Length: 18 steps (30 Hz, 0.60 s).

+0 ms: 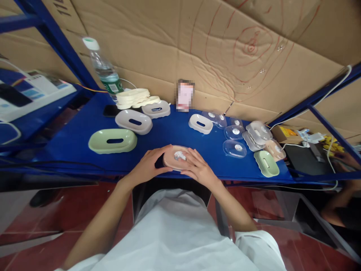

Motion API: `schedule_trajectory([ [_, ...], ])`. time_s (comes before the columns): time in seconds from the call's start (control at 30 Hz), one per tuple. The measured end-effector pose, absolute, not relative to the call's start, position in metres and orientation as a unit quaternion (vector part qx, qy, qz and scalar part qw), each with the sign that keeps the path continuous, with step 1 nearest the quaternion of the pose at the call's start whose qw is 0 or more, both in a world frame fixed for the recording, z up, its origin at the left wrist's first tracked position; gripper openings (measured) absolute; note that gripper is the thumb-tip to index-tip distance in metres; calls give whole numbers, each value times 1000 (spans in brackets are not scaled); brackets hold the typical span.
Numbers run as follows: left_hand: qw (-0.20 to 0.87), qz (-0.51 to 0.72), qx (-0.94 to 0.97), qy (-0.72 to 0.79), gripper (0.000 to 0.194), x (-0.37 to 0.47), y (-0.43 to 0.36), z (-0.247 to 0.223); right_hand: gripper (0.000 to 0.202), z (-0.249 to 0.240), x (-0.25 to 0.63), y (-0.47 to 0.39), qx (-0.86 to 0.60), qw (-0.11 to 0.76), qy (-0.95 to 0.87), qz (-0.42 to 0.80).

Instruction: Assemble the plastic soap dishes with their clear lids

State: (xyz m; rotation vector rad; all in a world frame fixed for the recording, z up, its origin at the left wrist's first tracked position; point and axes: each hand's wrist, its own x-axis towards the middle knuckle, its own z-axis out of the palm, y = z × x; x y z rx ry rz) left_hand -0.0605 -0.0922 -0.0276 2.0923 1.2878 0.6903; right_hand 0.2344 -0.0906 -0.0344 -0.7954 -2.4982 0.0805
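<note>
- The pink dish sits near the front edge of the blue table, between both hands; fingers cover its right part and some of its round sticker.
- The left hand grasps the dish's left end between thumb and fingers.
- The right hand spreads its fingers over the top; whether it grips or merely rests, I cannot tell.
- Cream dishes hide the base of the bottle.
- A pixelated patch obscures whatever stands against the cardboard.
- The rear clear lids overlap, their outlines faint.
- Another person's arm, far right, is dim and cut off.
</note>
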Motion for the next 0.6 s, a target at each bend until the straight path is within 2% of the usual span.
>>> schedule_trajectory([
  [0.2, 278, 261, 789, 482, 87, -61, -89, -32, 45, -34, 235, -92, -311, 238, -919, 50],
  [0.4, 271, 251, 793, 485, 87, -62, -87, -37, 54, -26, 234, -91, -340, 215, -914, 48],
  [0.53, 312, 246, 797, 454, 96, -67, -76, -27, 48, -17, 240, -92, -348, 261, -899, 43],
  [0.6, 341, 276, 770, 463, 93, -72, -66, -16, 50, -12, 255, -100, -356, 305, -883, 24],
])
